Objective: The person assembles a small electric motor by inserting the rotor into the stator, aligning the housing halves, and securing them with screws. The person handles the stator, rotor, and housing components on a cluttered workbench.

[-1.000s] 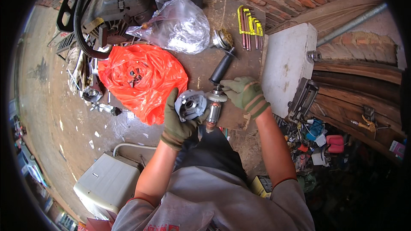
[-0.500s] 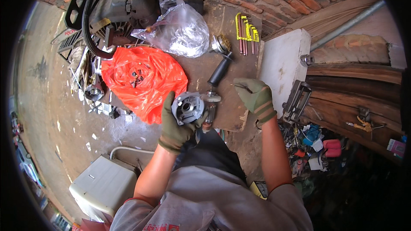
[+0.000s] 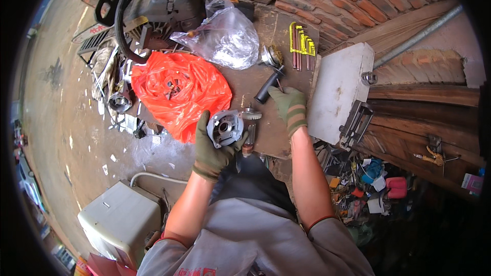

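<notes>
The left hand, in a green glove, has its grip clamped on a round grey metal housing with a motor shaft sticking out of its side. It holds this part just above the near edge of the worktop, the same way it did a moment ago. The change is in the right hand. A second ago it was on the motor shaft, close to the left grip. Now it has let go and moved away, up and to the right of the left grip. Its fingers are spread apart and hold nothing, and they rest beside a black handle lying on the worktop. So the part now hangs in one hand only, and the other hand looks ready to pick up a tool. To the left of the left grip lies an orange plastic bag with small metal bits on it. Yellow hex keys lie farther off, past the right hand.
</notes>
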Available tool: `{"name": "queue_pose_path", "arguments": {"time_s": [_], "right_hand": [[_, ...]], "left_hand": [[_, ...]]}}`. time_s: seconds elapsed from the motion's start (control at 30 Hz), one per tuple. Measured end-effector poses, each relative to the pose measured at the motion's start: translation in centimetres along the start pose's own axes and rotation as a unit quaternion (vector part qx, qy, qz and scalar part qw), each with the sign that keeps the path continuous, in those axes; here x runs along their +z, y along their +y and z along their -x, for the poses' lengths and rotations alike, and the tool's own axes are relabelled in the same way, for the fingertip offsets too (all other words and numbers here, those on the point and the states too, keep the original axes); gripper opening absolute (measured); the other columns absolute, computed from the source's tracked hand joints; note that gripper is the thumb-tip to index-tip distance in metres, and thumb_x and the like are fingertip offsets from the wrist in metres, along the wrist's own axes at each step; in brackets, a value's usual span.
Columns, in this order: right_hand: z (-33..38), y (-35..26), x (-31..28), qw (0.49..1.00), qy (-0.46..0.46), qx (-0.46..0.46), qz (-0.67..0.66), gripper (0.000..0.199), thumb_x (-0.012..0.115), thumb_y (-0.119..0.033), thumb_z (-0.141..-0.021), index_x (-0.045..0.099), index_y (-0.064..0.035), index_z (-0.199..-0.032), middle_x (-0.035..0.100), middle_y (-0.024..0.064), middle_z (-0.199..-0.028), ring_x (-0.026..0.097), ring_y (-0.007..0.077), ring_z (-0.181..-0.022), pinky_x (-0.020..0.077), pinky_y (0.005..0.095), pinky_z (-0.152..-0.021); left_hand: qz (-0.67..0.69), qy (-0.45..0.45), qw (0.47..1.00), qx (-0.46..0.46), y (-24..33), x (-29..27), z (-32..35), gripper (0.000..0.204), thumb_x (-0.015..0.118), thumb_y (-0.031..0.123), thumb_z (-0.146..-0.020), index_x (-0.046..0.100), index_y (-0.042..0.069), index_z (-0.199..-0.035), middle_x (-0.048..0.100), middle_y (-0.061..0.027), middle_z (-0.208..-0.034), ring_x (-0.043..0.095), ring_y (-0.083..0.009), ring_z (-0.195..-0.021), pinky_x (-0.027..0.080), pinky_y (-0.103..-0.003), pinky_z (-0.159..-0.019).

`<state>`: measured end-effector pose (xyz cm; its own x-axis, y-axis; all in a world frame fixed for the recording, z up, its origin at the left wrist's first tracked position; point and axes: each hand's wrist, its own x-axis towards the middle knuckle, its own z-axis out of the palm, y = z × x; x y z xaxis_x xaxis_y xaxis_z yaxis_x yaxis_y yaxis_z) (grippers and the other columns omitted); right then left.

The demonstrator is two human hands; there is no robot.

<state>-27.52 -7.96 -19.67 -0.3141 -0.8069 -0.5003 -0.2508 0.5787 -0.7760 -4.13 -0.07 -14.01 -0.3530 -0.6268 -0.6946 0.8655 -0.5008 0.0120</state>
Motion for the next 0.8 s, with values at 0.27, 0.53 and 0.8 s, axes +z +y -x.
{"name": "queue_pose_path", "arguments": {"time_s": [0.27,0.53,0.8], "right_hand": [[4.5,-2.7,-1.5,0.994,-0.004,-0.085,-0.067,0.026,0.078,-0.028,-0.093,0.072,-0.0042,-0.084,0.058,-0.0038,-0.063,0.051,0.0079,-0.052,0.0391,0.0292,-0.046],[15.7,-8.0,-1.2,0.797,-0.107,-0.528,0.275,0.014,0.077,-0.021,-0.089,0.074,-0.0084,-0.092,0.069,0.0096,-0.075,0.068,0.0292,-0.069,0.0518,0.0403,-0.061],[19.3,-11.7,-3.1,0.775,-0.068,-0.533,0.333,0.014,0.078,-0.02,-0.084,0.072,-0.0109,-0.093,0.063,0.0102,-0.068,0.064,0.0312,-0.063,0.0498,0.0455,-0.062]], "left_hand": [[0.035,-0.021,0.999,-0.009,0.2,-0.4,0.6,0.065,0.059,0.061,-0.094,0.067,0.003,-0.125,0.072,-0.0167,-0.121,0.068,-0.035,-0.113,0.054,-0.059,-0.1],[0.097,-0.136,0.986,-0.016,-1.1,0.5,2.8,0.057,0.054,0.054,-0.096,0.068,0.007,-0.125,0.072,-0.0134,-0.123,0.068,-0.0332,-0.112,0.054,-0.053,-0.101],[0.164,-0.218,0.961,-0.043,-3.4,1.7,5.3,0.065,0.044,0.059,-0.099,0.065,0.006,-0.129,0.07,-0.0172,-0.127,0.066,-0.0352,-0.115,0.051,-0.051,-0.106]]}}
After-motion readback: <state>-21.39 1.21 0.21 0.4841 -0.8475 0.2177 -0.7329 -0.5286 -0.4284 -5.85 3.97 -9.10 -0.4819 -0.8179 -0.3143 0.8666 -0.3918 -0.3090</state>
